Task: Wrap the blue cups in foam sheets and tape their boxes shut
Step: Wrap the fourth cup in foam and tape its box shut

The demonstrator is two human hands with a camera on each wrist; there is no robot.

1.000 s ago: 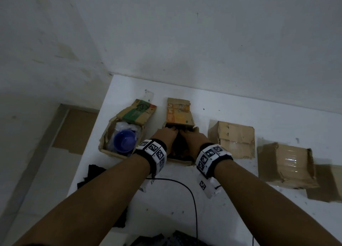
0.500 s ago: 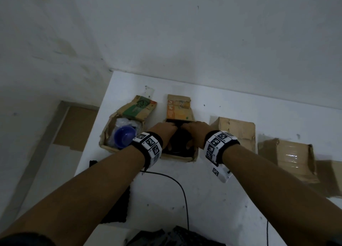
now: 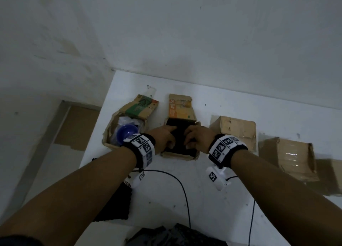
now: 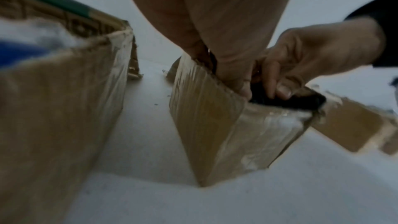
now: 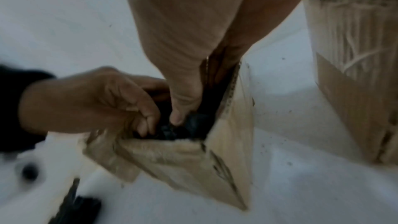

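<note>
Since a second ago: both hands spread apart over the open middle box (image 3: 180,154), more of the black foam sheet (image 3: 178,133) now exposed between them; head view shifted slightly.

Left hand (image 3: 164,137) on the left part of the foam, fingers curled, tips pressing into the black material just inside the box's left wall; in the right wrist view left-hand fingers (image 5: 148,118) bent and digging into the dark foam near the front edge. Right hand (image 3: 199,138) on the right part of the foam, fingers curled down, thumb (image 5: 181,108) pushed into the foam beside the right wall. Grip versus plain pressing: cannot tell for sure, though fingers of both look curled onto the sheet.

Foam sheet sitting inside the middle box, filling its mouth; far flap with orange print (image 3: 180,110) standing open behind it. Any cup under the foam hidden.

Blue cup (image 3: 126,134) in the neighbouring open box (image 3: 111,134) to the left, clear plastic around it, green-printed flap (image 3: 141,107) folded back. Closed cardboard box (image 3: 235,129) just right of the middle box, taped box (image 3: 288,155) further right, another box (image 3: 331,175) at the frame edge.

All on white table (image 3: 203,199). Black cable (image 3: 185,195) across the table near the forearms. Spare black foam piece (image 3: 114,205) at the table's left front edge. Marker wristbands on both wrists.
</note>
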